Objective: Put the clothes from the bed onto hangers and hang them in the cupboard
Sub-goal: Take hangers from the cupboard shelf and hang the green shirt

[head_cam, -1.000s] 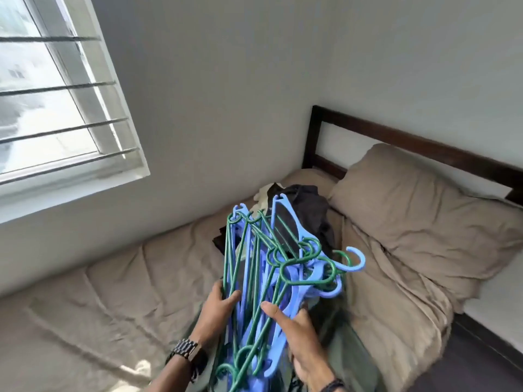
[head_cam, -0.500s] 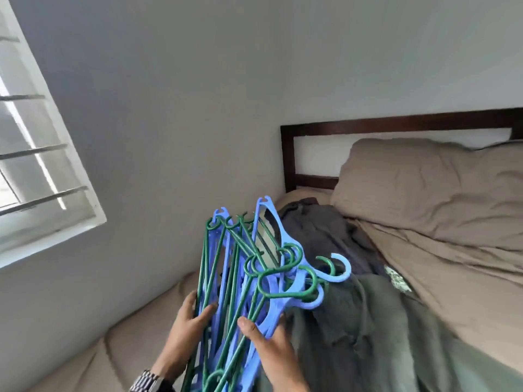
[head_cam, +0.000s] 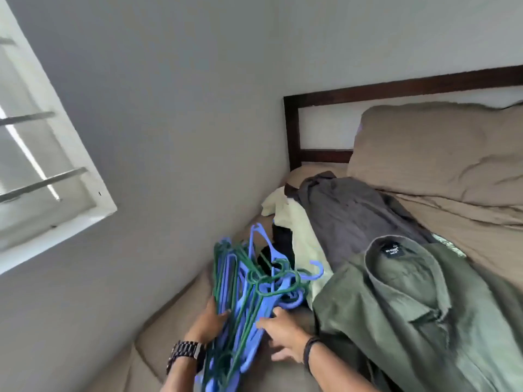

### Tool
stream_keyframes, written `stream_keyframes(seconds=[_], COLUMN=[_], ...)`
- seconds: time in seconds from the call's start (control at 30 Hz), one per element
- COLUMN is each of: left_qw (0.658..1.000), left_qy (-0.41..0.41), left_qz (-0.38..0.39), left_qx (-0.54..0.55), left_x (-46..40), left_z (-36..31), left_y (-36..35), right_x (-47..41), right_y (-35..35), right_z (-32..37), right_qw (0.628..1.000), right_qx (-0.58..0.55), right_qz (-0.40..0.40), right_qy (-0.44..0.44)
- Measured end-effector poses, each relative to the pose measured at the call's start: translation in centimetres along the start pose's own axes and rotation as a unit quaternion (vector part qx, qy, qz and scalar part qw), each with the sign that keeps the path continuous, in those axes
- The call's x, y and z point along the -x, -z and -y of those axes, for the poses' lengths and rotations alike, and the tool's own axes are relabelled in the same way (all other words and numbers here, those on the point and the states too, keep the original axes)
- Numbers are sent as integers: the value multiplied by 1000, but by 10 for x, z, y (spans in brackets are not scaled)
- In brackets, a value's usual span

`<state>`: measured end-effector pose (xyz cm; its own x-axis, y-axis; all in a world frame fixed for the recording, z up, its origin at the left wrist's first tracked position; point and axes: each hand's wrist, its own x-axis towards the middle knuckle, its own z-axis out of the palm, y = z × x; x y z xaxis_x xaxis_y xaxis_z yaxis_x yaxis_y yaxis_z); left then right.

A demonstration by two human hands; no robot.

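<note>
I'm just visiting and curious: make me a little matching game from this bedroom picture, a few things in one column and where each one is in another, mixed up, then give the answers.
Things:
1. hangers
2. green shirt
3. grey shirt
4. pillow

Places:
A. against the headboard
B. between the two hands, left hand and right hand
C. nearest the camera, collar label showing
D. on the clothes pile, just in front of the pillow

Pairs: 1-B, 2-C, 3-D, 4-A
</note>
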<state>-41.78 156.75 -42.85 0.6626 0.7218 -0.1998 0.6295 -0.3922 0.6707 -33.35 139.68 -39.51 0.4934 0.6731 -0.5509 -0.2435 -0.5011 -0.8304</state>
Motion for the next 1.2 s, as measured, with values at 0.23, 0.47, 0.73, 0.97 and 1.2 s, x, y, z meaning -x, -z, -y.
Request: stream_keyframes(seconds=[0.23,0.47,0.73,0.97,1.2], left_qw=[997,995,970,934,923], left_qy=[30,42,38,-62,-90], left_qz=[-14,-79,-211,-273,-179], left_qx=[-71,42,119,223,327], left_x=[-9,-1,40,69,87], left_z=[3,-3,-19,-79,-156], left_y=[-35,-47,-50,-54,-110], right_x=[-25,-16,-4,18,51], right_y=[-14,0,11,58,145], right_z=[-21,-22,-29,-11,21], right_qw=[986,846,939,946,930], right_qx=[104,364,226,43,-164], right_qz=[-110,-276,-176,-231,-251], right_qy=[73,277,191,225,212])
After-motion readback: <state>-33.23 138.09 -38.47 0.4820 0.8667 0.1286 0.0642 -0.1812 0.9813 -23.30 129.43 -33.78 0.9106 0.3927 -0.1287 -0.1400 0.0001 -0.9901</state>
